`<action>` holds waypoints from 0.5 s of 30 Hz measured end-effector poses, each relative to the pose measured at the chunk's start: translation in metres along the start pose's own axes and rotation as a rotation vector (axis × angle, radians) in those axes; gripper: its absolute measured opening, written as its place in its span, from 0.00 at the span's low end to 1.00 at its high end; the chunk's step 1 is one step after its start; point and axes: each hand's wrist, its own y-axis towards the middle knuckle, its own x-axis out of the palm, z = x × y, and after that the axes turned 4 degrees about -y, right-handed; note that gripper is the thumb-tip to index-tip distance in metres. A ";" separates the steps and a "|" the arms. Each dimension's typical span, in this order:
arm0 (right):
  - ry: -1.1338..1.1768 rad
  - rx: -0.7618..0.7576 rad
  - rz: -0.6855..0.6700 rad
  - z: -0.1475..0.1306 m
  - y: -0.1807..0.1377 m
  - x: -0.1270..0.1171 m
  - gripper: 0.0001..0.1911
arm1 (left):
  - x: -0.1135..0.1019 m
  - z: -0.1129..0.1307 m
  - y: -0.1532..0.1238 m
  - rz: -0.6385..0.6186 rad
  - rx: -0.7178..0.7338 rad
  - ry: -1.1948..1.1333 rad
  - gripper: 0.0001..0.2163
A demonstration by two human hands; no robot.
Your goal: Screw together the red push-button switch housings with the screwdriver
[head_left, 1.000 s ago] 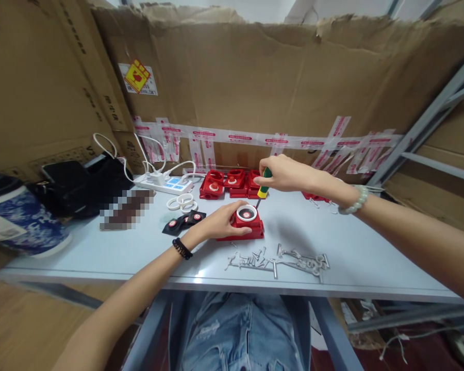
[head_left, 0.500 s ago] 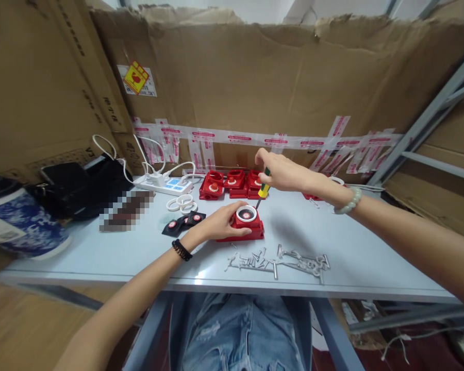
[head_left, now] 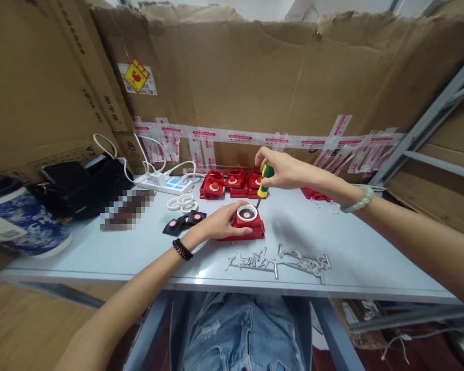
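A red plastic housing (head_left: 251, 233) with a white ring (head_left: 247, 213) around its dark round centre sits on the table. My left hand (head_left: 226, 222) grips its left side, thumb along the front and fingers behind. In my right hand (head_left: 276, 167) is a screwdriver (head_left: 263, 186) with a green and yellow handle, held upright at a slight tilt. Its tip meets the housing's back right corner; whether a screw is under it I cannot make out. Loose screws (head_left: 257, 258) and metal pins (head_left: 305, 263) lie in front of the housing.
Several red housings (head_left: 235, 183) line the back, another red part (head_left: 316, 194) at right. Left of my hand are black pieces with red-white centres (head_left: 195, 217) and white rings (head_left: 181, 202). Farther left stand a power strip (head_left: 166, 183), a black bag (head_left: 108, 183) and a blue-white cup (head_left: 27, 219).
My right hand has turned on the screwdriver, and its fingers have loosened so more of the green handle shows. My left hand and the housing stay in place.
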 end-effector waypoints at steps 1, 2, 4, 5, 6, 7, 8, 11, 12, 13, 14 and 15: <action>-0.006 -0.002 -0.005 0.000 -0.001 -0.001 0.17 | 0.000 0.000 0.000 -0.001 0.004 0.002 0.28; -0.035 0.011 -0.003 -0.001 -0.001 -0.001 0.16 | 0.000 0.001 0.000 -0.002 0.007 0.005 0.28; -0.122 0.052 0.017 -0.002 -0.002 -0.001 0.11 | 0.000 0.001 -0.001 0.000 0.005 0.008 0.27; -0.150 0.059 0.034 -0.002 -0.002 0.000 0.09 | 0.000 0.002 -0.001 0.003 0.004 0.009 0.28; -0.151 0.048 0.046 -0.002 -0.001 0.000 0.07 | 0.000 0.002 0.000 0.005 0.003 0.010 0.28; -0.122 0.021 0.052 -0.002 -0.001 0.000 0.07 | 0.000 0.001 0.000 0.005 0.002 0.010 0.28; -0.074 -0.016 0.050 -0.002 -0.001 0.000 0.11 | 0.000 0.001 0.000 0.005 0.003 0.010 0.27; 0.042 -0.073 0.001 -0.002 0.000 0.000 0.20 | 0.000 0.000 0.000 -0.001 0.005 0.013 0.27; 0.035 -0.061 -0.006 -0.003 0.000 0.001 0.19 | 0.000 0.000 0.001 0.001 0.005 0.015 0.27; 0.002 -0.040 0.003 -0.003 0.000 0.001 0.16 | 0.000 0.000 0.001 0.002 0.006 0.016 0.27; -0.039 -0.019 0.021 -0.004 0.001 0.002 0.13 | 0.000 0.000 0.001 0.004 0.006 0.015 0.27; -0.073 -0.007 0.047 -0.004 0.001 0.003 0.09 | 0.000 0.000 0.000 0.005 0.007 0.014 0.27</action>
